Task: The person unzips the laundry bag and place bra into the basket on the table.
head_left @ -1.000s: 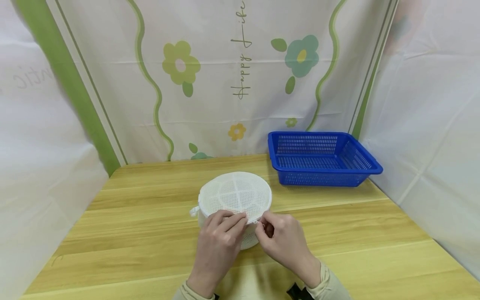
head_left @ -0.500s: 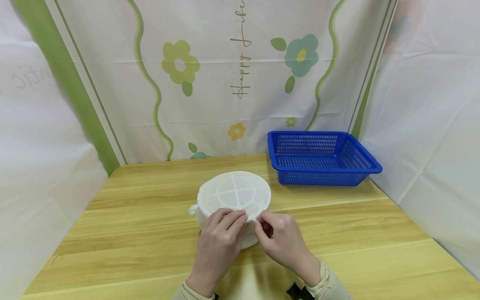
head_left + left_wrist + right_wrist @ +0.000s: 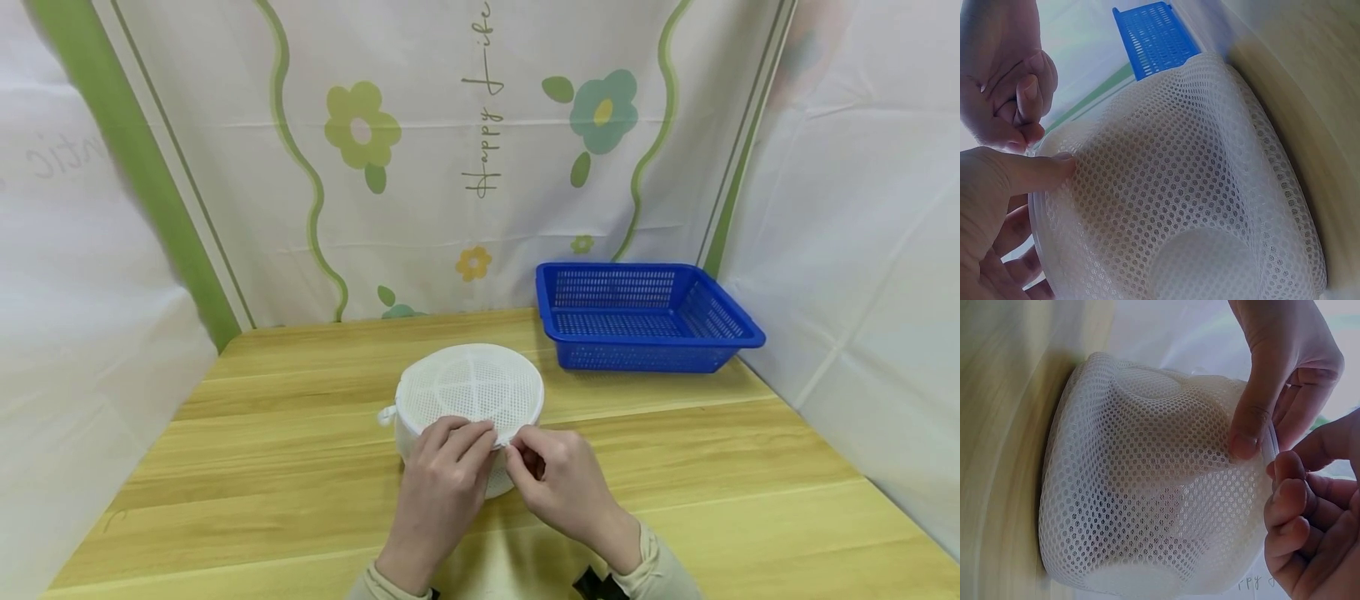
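A round white mesh laundry bag stands upright on the wooden table, its circular lid facing up. My left hand grips the near edge of the lid, thumb against the mesh side and fingers over the top. Just right of it, my right hand pinches at the zipper along that edge with thumb and curled index finger; the pull itself is hidden by the fingertips. A small white loop sticks out at the bag's left. In the left wrist view the mesh side bulges inward and looks soft.
Behind and to the right sits a blue plastic basket with slotted walls, at the table's far edge. White curtains with printed flowers enclose the wooden table at the back and both sides.
My right hand's fingertips have shifted slightly left along the lid's edge, closer to my left fingers. The left hand keeps its hold, and the bag stays almost in place.
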Demonstrator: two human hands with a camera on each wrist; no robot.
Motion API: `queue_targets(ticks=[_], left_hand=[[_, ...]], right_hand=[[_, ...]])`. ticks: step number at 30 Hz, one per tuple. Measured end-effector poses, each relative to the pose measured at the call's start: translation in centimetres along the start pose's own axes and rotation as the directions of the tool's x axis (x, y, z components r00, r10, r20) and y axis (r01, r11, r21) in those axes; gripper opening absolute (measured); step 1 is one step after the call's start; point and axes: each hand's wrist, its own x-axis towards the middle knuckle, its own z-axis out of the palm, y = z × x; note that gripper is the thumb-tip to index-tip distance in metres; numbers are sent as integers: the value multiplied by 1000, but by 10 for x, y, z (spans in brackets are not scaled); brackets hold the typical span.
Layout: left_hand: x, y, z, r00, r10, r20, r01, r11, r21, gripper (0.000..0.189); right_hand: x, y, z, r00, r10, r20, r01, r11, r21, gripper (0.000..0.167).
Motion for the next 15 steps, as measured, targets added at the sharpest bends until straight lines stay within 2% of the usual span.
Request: queue_targets(ticks=[8,15], left_hand=[[0,-1,0,1000,12,-8,-12,1000,20,22],[0,-3,0,999,36,-29,-34,999,41,25]], right_hand=[[-1,0,0,1000,9,11,-9,1000,3,21],[-1,-2,0,994,89,70,-83,993,-78,25]])
